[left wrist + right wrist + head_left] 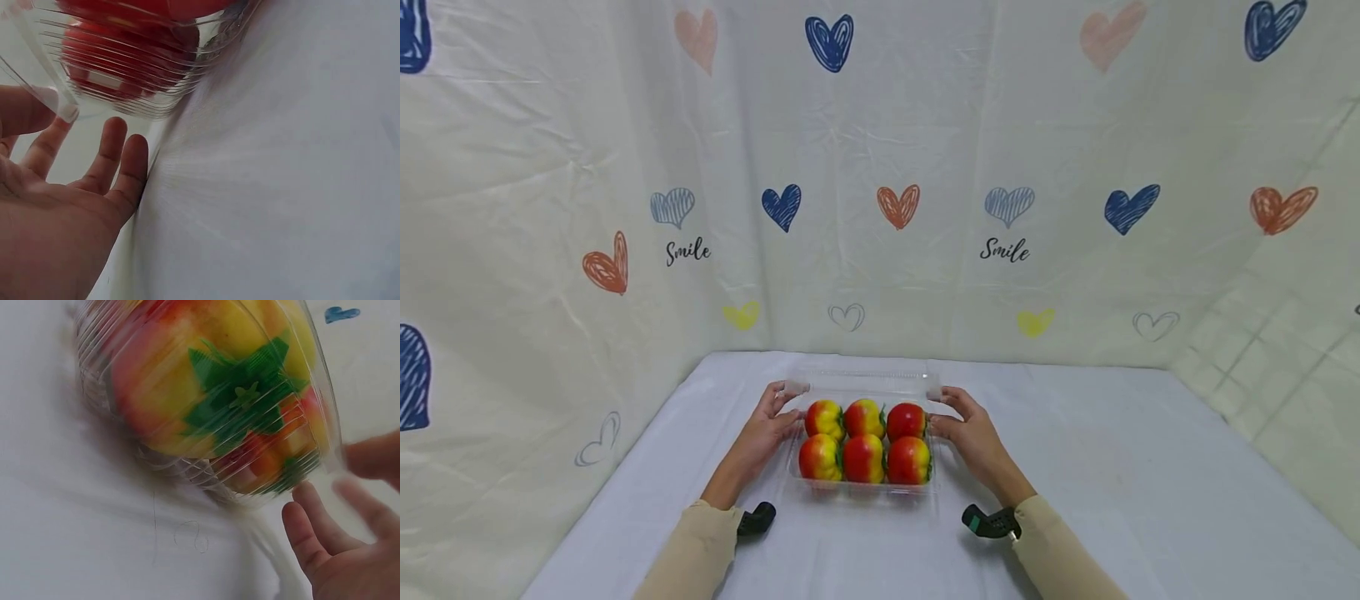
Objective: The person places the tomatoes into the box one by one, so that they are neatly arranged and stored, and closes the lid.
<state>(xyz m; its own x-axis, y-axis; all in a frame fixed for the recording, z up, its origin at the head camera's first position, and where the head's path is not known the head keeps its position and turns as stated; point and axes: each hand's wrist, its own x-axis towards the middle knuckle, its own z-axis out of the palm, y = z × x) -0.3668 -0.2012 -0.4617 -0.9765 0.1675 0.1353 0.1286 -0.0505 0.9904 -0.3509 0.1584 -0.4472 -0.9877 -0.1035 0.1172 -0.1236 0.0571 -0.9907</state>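
Note:
A clear plastic clamshell box stands on the white-covered table, its see-through lid raised at the far side. Inside sit several shiny red-and-yellow fruits in two rows, with star-shaped green leaf caps; their exact kind is unclear. My left hand is at the box's left side, thumb and a finger pinching the clear plastic edge, the other fingers spread loosely. On the opposite side my right hand holds the plastic edge with thumb and fingertips. Glare hides where rim and lid meet.
A white cloth covers the table. Behind it hangs a pale curtain printed with hearts and "Smile". Black wrist devices sit at both sleeve cuffs.

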